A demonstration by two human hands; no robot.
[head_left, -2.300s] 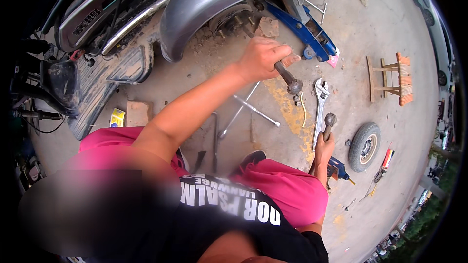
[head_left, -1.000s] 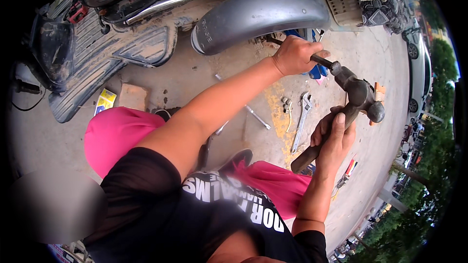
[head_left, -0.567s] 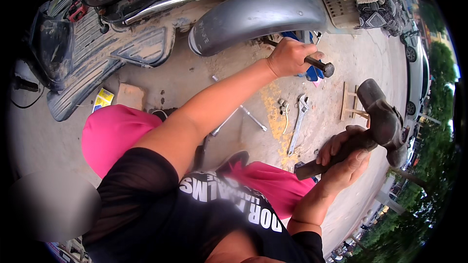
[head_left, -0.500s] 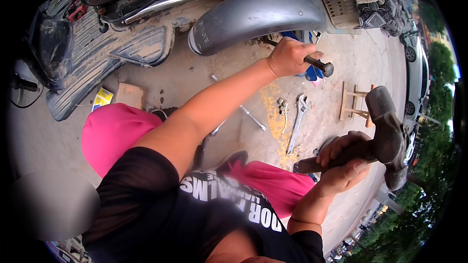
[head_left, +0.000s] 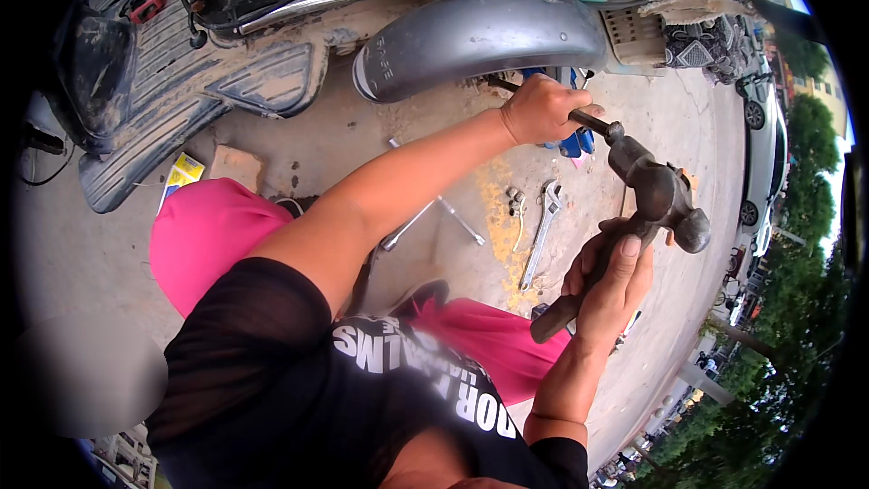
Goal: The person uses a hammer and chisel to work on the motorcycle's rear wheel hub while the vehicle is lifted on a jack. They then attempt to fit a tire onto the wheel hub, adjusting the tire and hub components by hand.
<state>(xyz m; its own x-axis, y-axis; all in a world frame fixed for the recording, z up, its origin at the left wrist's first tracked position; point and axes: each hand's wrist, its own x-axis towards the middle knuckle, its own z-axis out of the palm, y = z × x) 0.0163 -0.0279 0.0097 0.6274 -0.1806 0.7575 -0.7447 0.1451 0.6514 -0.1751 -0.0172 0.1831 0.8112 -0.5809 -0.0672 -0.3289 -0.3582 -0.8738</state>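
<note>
My left hand [head_left: 549,110] is closed around a dark steel rod [head_left: 593,121] that looks like a chisel or punch. One end of the rod points in below the grey fender [head_left: 480,41]; its tip there is hidden. In my right hand [head_left: 618,285] is a ball-peen hammer [head_left: 659,192], gripped by its handle close under the head. The hammer's flat face is up against the battered outer end of the rod, touching it or very nearly so. Something blue [head_left: 576,143] sits behind and below my left hand.
An adjustable wrench [head_left: 543,237] and a small metal fitting [head_left: 516,201] lie on the concrete. Metal rods [head_left: 462,220] are nearer my legs. At left are a brick [head_left: 237,168], a yellow box [head_left: 184,176] and the vehicle's muddy footboard [head_left: 172,100]. A car [head_left: 768,158] stands far right.
The hammer has swung up and left, from apart on the right to the rod's end. My left hand holds the rod in nearly the same place. The view has shifted slightly.
</note>
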